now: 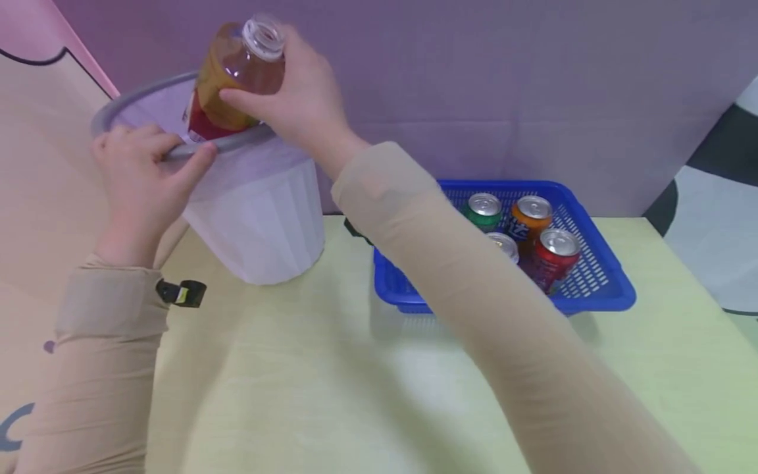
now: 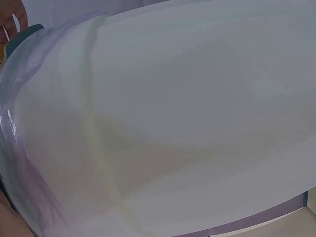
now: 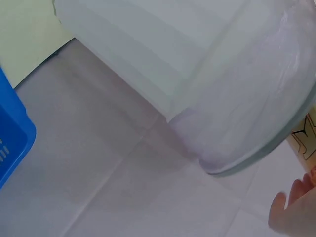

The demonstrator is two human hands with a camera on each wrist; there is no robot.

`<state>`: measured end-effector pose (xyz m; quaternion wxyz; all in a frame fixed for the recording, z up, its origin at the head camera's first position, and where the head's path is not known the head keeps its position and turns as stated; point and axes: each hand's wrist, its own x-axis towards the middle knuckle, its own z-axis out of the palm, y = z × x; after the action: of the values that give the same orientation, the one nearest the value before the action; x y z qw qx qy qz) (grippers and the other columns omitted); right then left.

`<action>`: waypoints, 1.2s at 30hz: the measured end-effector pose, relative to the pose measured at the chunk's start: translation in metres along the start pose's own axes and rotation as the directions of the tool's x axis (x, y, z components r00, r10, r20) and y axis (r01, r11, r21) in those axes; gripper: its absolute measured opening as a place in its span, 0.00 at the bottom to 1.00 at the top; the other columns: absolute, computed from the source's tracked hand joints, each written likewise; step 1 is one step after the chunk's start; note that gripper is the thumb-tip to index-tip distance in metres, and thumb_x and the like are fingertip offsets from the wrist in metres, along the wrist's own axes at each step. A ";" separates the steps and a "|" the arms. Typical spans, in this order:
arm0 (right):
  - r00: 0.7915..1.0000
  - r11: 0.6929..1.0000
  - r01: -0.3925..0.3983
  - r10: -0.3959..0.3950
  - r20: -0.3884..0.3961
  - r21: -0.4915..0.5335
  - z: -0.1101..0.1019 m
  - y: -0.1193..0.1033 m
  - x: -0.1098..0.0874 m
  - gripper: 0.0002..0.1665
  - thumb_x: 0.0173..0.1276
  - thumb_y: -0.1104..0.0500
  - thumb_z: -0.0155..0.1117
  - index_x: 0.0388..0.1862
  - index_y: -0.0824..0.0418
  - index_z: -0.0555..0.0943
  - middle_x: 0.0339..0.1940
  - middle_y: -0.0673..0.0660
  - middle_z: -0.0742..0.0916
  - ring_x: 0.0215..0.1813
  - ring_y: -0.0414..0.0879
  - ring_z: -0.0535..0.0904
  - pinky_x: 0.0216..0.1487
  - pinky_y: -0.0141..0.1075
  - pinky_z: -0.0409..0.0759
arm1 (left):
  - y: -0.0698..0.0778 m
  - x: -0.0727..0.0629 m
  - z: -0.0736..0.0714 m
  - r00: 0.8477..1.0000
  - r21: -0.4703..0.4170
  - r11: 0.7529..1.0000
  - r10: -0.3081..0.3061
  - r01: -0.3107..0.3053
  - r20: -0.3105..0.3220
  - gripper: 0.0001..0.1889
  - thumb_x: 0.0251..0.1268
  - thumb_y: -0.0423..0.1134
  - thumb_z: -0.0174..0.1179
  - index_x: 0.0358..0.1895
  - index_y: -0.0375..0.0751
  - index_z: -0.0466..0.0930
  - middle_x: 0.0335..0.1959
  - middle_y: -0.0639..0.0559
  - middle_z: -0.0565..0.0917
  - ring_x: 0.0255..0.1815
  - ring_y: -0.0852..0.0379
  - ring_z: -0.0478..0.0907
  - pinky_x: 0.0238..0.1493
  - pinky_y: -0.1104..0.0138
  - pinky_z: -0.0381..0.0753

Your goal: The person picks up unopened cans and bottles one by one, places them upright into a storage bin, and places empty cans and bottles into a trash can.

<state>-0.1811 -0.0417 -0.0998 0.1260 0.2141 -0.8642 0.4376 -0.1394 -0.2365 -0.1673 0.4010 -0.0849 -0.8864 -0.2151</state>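
Observation:
In the head view a white trash bin (image 1: 260, 224) with a grey rim stands at the left of the table, its thin translucent liner (image 1: 249, 168) folded over the edge. My left hand (image 1: 139, 174) grips the near left of that rim, thumb on the outside. My right hand (image 1: 310, 92) holds a clear plastic bottle (image 1: 222, 85) with a yellow and red label near its neck. The bottle is capless and tilted, its base down inside the bin's mouth. The bin wall (image 2: 187, 98) fills the left wrist view. Fingers of my right hand (image 3: 296, 210) show at the right wrist view's corner.
A blue plastic basket (image 1: 592, 263) sits to the right, partly behind my right forearm. Several drink cans stand in it, among them a red can (image 1: 555, 257), an orange can (image 1: 530, 217) and a green can (image 1: 482, 210). A grey-purple panel (image 1: 503, 85) rises behind the table.

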 end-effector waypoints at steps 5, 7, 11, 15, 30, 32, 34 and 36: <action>0.998 0.978 -0.069 0.066 -0.023 -0.197 0.009 -0.008 0.003 0.48 0.55 0.32 0.64 0.71 0.46 0.58 0.67 0.41 0.72 0.67 0.36 0.63 0.67 0.27 0.58 | 0.001 -0.001 -0.002 1.000 0.010 1.000 0.006 -0.006 0.008 0.25 0.58 0.51 0.59 0.26 0.24 0.79 0.23 0.39 0.70 0.33 0.49 0.57 0.55 0.51 0.49; 0.993 0.963 -0.114 0.109 -0.034 -0.243 0.013 -0.011 0.004 0.48 0.55 0.30 0.62 0.70 0.45 0.58 0.66 0.40 0.72 0.68 0.37 0.61 0.67 0.32 0.55 | 0.001 -0.001 -0.003 1.000 0.014 1.000 0.003 -0.003 0.018 0.25 0.58 0.51 0.59 0.28 0.24 0.80 0.25 0.38 0.71 0.34 0.48 0.58 0.56 0.50 0.49; 0.978 0.938 -0.206 0.207 -0.026 -0.280 0.025 -0.014 0.006 0.45 0.56 0.28 0.59 0.67 0.43 0.59 0.64 0.40 0.71 0.69 0.40 0.55 0.65 0.38 0.52 | 0.002 -0.003 -0.003 1.000 0.004 1.000 0.003 -0.003 0.022 0.24 0.58 0.50 0.60 0.30 0.25 0.81 0.26 0.38 0.72 0.34 0.49 0.58 0.56 0.51 0.49; 0.962 0.911 -0.249 0.271 0.021 -0.328 0.035 -0.011 0.004 0.43 0.55 0.27 0.58 0.66 0.41 0.62 0.64 0.39 0.71 0.72 0.42 0.51 0.66 0.43 0.51 | 0.004 -0.005 -0.003 1.000 -0.012 1.000 0.011 -0.011 0.019 0.22 0.57 0.49 0.60 0.31 0.27 0.83 0.27 0.37 0.75 0.33 0.50 0.58 0.54 0.53 0.50; 0.954 0.908 -0.263 0.294 0.049 -0.326 0.036 -0.002 -0.003 0.39 0.55 0.26 0.57 0.61 0.41 0.68 0.60 0.37 0.75 0.71 0.38 0.52 0.67 0.44 0.48 | 0.008 -0.004 -0.001 0.999 -0.053 0.998 0.033 -0.033 -0.008 0.22 0.56 0.50 0.61 0.33 0.28 0.83 0.26 0.43 0.75 0.33 0.72 0.50 0.55 0.61 0.48; 0.954 0.910 -0.269 0.298 0.045 -0.316 0.036 -0.002 -0.003 0.37 0.54 0.26 0.58 0.58 0.41 0.69 0.58 0.36 0.76 0.71 0.38 0.52 0.67 0.44 0.48 | 0.007 -0.004 -0.001 0.999 -0.058 0.997 0.039 -0.040 -0.016 0.22 0.55 0.51 0.61 0.33 0.29 0.83 0.25 0.44 0.74 0.33 0.73 0.50 0.55 0.61 0.48; 0.952 0.912 -0.275 0.302 0.044 -0.305 0.036 -0.003 -0.002 0.35 0.53 0.26 0.59 0.56 0.40 0.70 0.56 0.36 0.77 0.71 0.37 0.52 0.67 0.44 0.48 | 0.006 -0.004 -0.002 0.999 -0.062 0.997 0.045 -0.046 -0.022 0.22 0.55 0.51 0.61 0.33 0.29 0.83 0.25 0.45 0.74 0.33 0.73 0.50 0.54 0.60 0.49; 0.951 0.912 -0.281 0.307 0.045 -0.298 0.037 -0.003 -0.002 0.35 0.53 0.26 0.59 0.55 0.40 0.70 0.56 0.35 0.77 0.71 0.37 0.52 0.68 0.44 0.47 | 0.006 -0.004 -0.002 0.999 -0.065 0.997 0.042 -0.043 -0.023 0.22 0.55 0.50 0.61 0.31 0.29 0.83 0.24 0.49 0.73 0.32 0.73 0.50 0.54 0.60 0.49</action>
<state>-0.1790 -0.0725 -0.1200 0.0493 0.0806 -0.9457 0.3111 -0.1336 -0.2320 -0.1674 0.4119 -0.1145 -0.8726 -0.2363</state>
